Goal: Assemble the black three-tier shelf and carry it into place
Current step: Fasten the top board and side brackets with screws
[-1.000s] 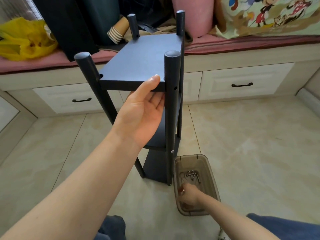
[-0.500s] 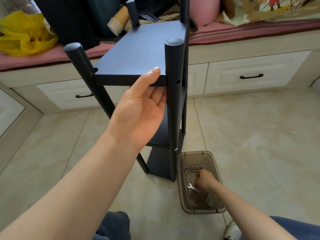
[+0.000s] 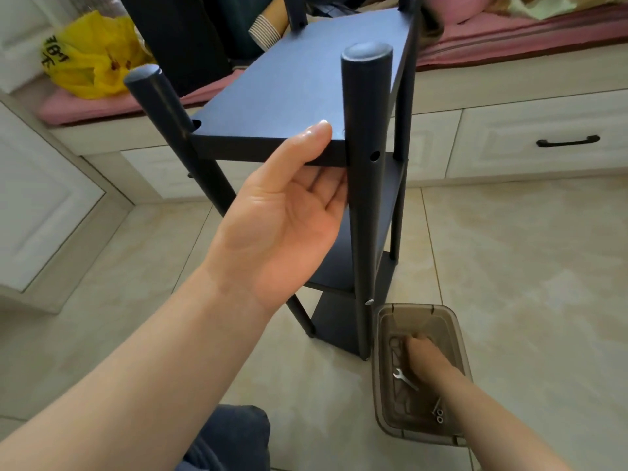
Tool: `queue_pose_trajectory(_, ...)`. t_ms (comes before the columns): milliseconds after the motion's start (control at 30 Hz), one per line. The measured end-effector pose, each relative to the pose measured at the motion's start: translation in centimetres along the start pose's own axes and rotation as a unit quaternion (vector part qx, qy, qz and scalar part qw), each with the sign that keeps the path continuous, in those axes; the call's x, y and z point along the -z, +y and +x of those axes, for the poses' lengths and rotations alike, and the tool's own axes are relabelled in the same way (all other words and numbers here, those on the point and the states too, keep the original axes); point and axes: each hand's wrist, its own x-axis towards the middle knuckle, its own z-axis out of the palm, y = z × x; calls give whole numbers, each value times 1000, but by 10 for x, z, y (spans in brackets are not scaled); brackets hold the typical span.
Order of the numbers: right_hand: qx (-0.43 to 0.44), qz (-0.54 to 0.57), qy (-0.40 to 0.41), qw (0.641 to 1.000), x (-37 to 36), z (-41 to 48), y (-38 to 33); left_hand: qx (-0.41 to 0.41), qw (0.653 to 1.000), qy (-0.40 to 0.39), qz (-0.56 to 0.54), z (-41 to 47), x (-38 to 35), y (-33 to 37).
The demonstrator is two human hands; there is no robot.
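The black three-tier shelf [image 3: 292, 83] stands upright on the tiled floor, its round posts rising past the top board. My left hand [image 3: 282, 222] grips the near edge of the top board, thumb on top and fingers underneath, beside the near right post [image 3: 365, 185]. My right hand [image 3: 424, 355] reaches down into a brown translucent plastic box [image 3: 452, 321] on the floor at the foot of the shelf; its fingertips are hidden, so I cannot tell whether it holds anything. A small silver wrench [image 3: 402, 377] and loose screws [image 3: 438, 414] lie in the box.
A low window seat with white drawers [image 3: 543, 141] and a pink cushion [image 3: 509, 32] runs behind the shelf. A yellow plastic bag [image 3: 91, 56] and a dark case [image 3: 183, 39] sit on the cushion. My knee [image 3: 231, 440] shows at the bottom edge.
My right hand has moved from the near end of the box toward its far end. My view has come closer to the shelf. My left hand keeps its hold on the top board.
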Motion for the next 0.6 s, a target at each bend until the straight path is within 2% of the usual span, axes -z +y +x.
queue_pose_trajectory(600,13,-123,64,990,-7,15,4,13,1000,8,-18,3,2,3)
